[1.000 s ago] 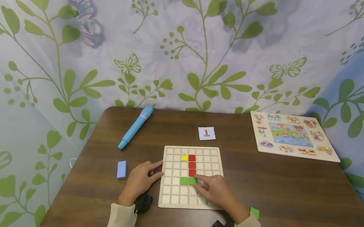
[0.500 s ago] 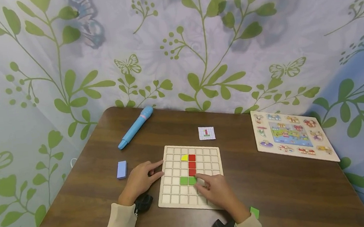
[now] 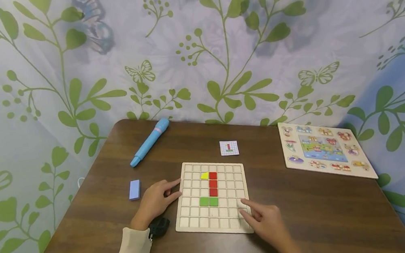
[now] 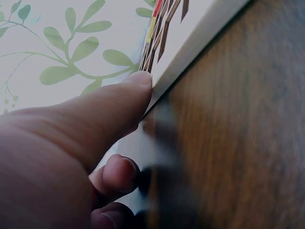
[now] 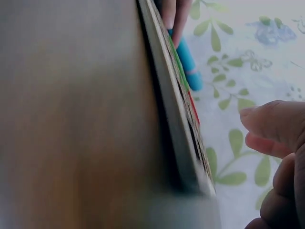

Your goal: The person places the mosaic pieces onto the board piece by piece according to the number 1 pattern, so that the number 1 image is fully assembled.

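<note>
A pale wooden grid board (image 3: 195,223) lies on the table with two red tiles (image 3: 213,191), two green tiles (image 3: 213,201) and a yellow piece with a slanted edge (image 3: 205,176) in its cells. My left hand (image 3: 158,200) touches the board's left edge with thumb and index fingertips; the left wrist view shows the thumb (image 4: 109,102) against that edge. Over the board's right side is my right hand (image 3: 266,222), thumb and index finger apart, nothing between them. In the right wrist view its thumb (image 5: 274,121) stands clear of the board.
Behind the board lies a small pattern card (image 3: 229,148) with a printed grid. A blue toy microphone (image 3: 149,144) rests at the back left, a blue block (image 3: 134,190) left of my left hand. A picture puzzle board (image 3: 290,163) lies at the right.
My right hand has moved right, away from the green tiles to the board's right edge. The loose green tile by the right sleeve no longer shows. My left hand stays at the edge.
</note>
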Motion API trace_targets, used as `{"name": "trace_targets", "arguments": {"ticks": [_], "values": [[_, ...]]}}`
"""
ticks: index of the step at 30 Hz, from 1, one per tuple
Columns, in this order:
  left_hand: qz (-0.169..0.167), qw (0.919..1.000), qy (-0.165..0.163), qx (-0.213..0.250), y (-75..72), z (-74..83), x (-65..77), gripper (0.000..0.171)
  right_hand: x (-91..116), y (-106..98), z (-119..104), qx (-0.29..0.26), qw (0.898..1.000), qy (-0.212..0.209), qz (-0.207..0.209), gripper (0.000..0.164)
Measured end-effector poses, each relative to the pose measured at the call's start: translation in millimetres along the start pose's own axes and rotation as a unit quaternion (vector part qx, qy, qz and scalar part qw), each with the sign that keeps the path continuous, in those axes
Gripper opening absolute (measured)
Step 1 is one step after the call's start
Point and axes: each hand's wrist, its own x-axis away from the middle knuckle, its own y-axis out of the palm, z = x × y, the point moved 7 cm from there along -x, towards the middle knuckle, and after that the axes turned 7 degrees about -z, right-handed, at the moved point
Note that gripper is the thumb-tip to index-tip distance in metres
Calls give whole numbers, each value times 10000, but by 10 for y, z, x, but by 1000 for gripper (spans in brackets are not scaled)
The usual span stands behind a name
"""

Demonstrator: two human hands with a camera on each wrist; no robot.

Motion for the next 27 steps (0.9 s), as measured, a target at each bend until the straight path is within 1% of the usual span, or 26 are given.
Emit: {"name": "trace_targets", "arguments": {"ticks": [3,7,11,16,19,23,27], "values": [[11,10000,24,0,-5,10,-1,50,136,-125,49,127,9999,26,17,36],[-2,10000,60,7,-5,27,-5,50,341,-271,95,305,9992,198,-177,40],[9,10000,58,-28,-2,18,-16,49,529,-414,136,600,9957,601,-379,42],[3,10000,42,-19,-5,-2,-18,49,733,-593,231,950,9904,964,-275,46],[-26,10000,37,-6,-2,-6,-17,49,840,-678,284,1043,9891,1022,-196,48],[-28,10000,44,-9,1,-12,-19,49,939,-733,343,1251,9814,1429,-273,47],[-37,10000,55,1,7,-18,-21,49,1005,-748,380,1393,9695,1976,-412,43]]}}
